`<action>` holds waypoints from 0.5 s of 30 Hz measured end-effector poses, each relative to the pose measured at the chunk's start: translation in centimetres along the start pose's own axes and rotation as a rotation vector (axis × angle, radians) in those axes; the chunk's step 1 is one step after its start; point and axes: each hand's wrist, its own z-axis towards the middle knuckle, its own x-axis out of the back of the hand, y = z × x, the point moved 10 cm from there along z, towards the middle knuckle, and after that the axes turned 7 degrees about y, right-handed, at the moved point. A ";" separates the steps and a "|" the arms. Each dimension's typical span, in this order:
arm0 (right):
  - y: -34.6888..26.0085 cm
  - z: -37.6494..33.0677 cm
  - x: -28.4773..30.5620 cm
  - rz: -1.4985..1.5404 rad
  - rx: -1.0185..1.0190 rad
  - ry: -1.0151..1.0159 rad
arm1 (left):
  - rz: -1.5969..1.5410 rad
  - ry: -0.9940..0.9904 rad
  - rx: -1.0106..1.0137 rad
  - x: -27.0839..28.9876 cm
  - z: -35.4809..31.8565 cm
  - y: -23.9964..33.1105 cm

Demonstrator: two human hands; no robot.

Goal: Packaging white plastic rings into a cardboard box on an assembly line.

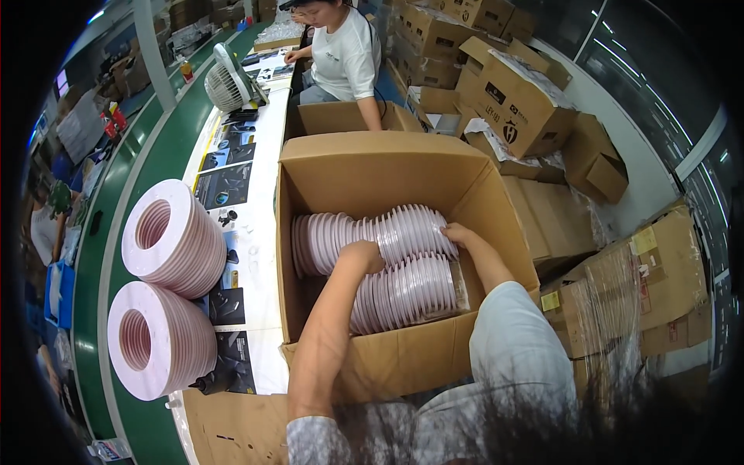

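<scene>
A large open cardboard box (372, 167) stands in front of me. Inside lie two rows of pale pink ring-shaped discs (403, 291) standing on edge. My left hand (361, 256) presses on the upper row near its middle. My right hand (457, 234) grips the right end of that same row (411, 229). Both hands squeeze a batch of discs between them.
Two stacks of the same pink rings (172, 236) (159, 337) lie on the white table at left, beside dark leaflets. A green conveyor (147, 178) runs along the far left. A small fan (226, 81) and a seated person (345, 54) are behind. Cardboard boxes (519, 101) pile up on the right.
</scene>
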 end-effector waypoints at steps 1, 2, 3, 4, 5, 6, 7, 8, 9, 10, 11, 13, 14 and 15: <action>-1.2 0.2 -0.4 -0.097 0.121 0.083 | -0.002 -0.012 0.018 -0.4 -0.3 -0.8; -1.2 0.3 -0.9 -0.096 0.119 0.067 | -0.008 -0.009 0.021 -0.5 -0.4 -1.2; -1.2 0.4 -0.4 -0.039 0.111 0.047 | -0.011 -0.005 0.016 -0.4 -0.4 -1.3; -1.2 0.3 1.1 0.018 0.101 0.038 | -0.009 -0.010 0.012 -0.5 -0.5 -1.2; 1.6 0.2 13.5 0.048 0.117 0.252 | 0.000 0.075 -0.142 2.9 0.7 4.7; -0.7 -0.6 7.3 0.101 -0.046 0.169 | -0.006 0.050 -0.062 0.5 0.5 0.8; -1.9 -2.0 7.1 0.288 -0.111 0.194 | -0.005 0.038 -0.053 0.1 0.4 0.1; -3.4 -3.8 7.2 0.390 -0.163 0.169 | -0.057 0.092 -0.087 0.4 0.4 0.3; -6.0 -6.5 5.8 0.404 -0.177 0.071 | -0.111 0.143 -0.103 0.5 0.1 -0.3; -8.8 -9.4 5.3 0.476 -0.125 0.027 | -0.111 0.138 -0.096 0.1 0.0 -0.7; -11.3 -12.3 5.4 0.549 -0.068 -0.005 | -0.232 0.322 -0.249 2.0 -0.4 0.7; -15.0 -17.1 5.5 0.745 0.062 -0.057 | -0.356 0.503 -0.424 4.3 -1.3 3.4; -16.8 -19.4 4.7 0.827 0.127 -0.113 | -0.464 0.651 -0.511 5.9 -2.2 4.6; -17.9 -20.8 3.8 0.898 0.157 -0.146 | -0.574 0.794 -0.599 7.3 -3.3 5.5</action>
